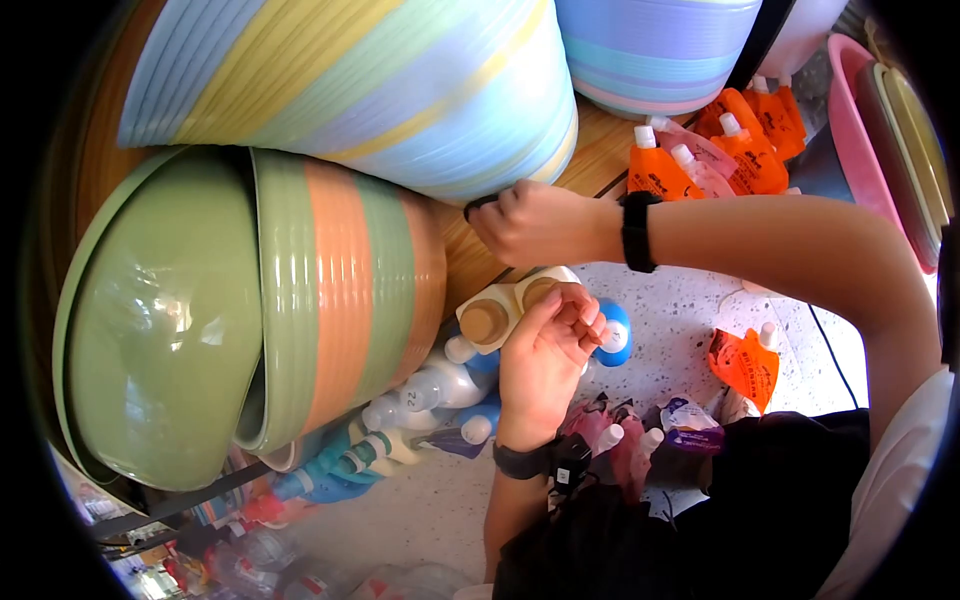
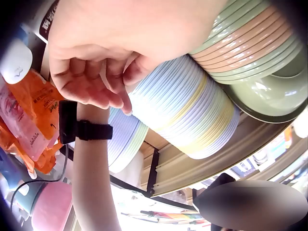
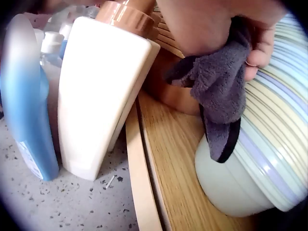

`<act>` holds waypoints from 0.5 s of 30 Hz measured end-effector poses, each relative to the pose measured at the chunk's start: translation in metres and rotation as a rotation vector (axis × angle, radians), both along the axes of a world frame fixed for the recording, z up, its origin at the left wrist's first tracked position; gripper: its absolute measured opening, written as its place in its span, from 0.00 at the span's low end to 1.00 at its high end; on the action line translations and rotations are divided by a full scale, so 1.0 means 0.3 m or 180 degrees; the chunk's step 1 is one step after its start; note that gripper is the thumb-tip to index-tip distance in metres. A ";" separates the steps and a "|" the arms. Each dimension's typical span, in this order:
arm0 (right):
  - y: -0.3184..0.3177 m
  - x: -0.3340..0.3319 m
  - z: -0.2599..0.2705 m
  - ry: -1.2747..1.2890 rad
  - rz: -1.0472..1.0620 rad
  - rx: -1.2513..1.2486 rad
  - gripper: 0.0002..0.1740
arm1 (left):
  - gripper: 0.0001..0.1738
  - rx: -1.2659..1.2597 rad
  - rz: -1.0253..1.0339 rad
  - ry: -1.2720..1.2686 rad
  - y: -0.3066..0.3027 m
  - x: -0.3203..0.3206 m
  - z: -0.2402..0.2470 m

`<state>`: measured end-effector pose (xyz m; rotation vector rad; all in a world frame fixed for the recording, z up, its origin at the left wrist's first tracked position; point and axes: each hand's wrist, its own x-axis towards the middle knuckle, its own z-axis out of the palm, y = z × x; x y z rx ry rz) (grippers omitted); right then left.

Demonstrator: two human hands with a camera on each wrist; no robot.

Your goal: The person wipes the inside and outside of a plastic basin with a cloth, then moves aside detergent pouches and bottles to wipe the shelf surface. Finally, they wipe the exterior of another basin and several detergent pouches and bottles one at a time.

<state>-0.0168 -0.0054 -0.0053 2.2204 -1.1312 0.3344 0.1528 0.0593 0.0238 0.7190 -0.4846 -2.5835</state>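
Note:
My right hand (image 1: 545,222) grips a dark grey fluffy cloth (image 3: 221,91) with black edging. The cloth hangs from the fingers beside a tall stack of pastel-striped bowls (image 3: 279,115) on the wooden shelf (image 3: 178,178); in the head view only a dark bit of it shows at the fingertips. My left hand (image 1: 550,350) is held in the air with nothing in it, its fingers loosely bent. Just behind it in the head view are white bottles with brown caps (image 1: 485,322). A stack of green and orange bowls (image 1: 340,290) stands next to the striped stack.
A lilac and blue bowl stack (image 1: 660,50) is farther along the shelf. Orange spouted pouches (image 1: 745,150) are grouped near the right arm. Several bottles (image 1: 440,385) stand on the speckled floor (image 1: 660,300) below the shelf edge. A pink basin (image 1: 855,130) is at the far right.

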 end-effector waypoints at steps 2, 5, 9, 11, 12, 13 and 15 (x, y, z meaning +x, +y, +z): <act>-0.007 0.017 -0.009 0.0141 -0.0104 0.0108 0.08 | 0.10 -0.0004 0.0014 -0.0033 0.001 0.002 0.001; 0.048 -0.021 -0.015 0.0346 -0.0267 0.0308 0.08 | 0.10 0.0080 -0.0036 0.0051 -0.006 0.008 -0.001; 0.137 -0.122 0.008 0.0048 -0.0462 0.0832 0.08 | 0.13 0.0316 0.0116 0.0251 -0.006 0.009 -0.013; 0.139 -0.145 0.037 0.0144 -0.0463 0.0841 0.09 | 0.13 0.0298 0.0081 0.0228 -0.006 0.009 -0.008; 0.141 -0.146 0.041 0.0217 -0.0473 0.0850 0.09 | 0.13 0.0301 0.0081 0.0221 -0.007 0.009 -0.004; 0.127 -0.123 0.045 -0.0010 -0.0335 0.0707 0.10 | 0.11 0.0197 0.0049 0.0157 -0.007 0.004 -0.001; 0.101 -0.092 0.053 -0.0076 -0.0122 0.0419 0.09 | 0.10 0.0107 -0.0001 0.0080 -0.003 0.007 -0.005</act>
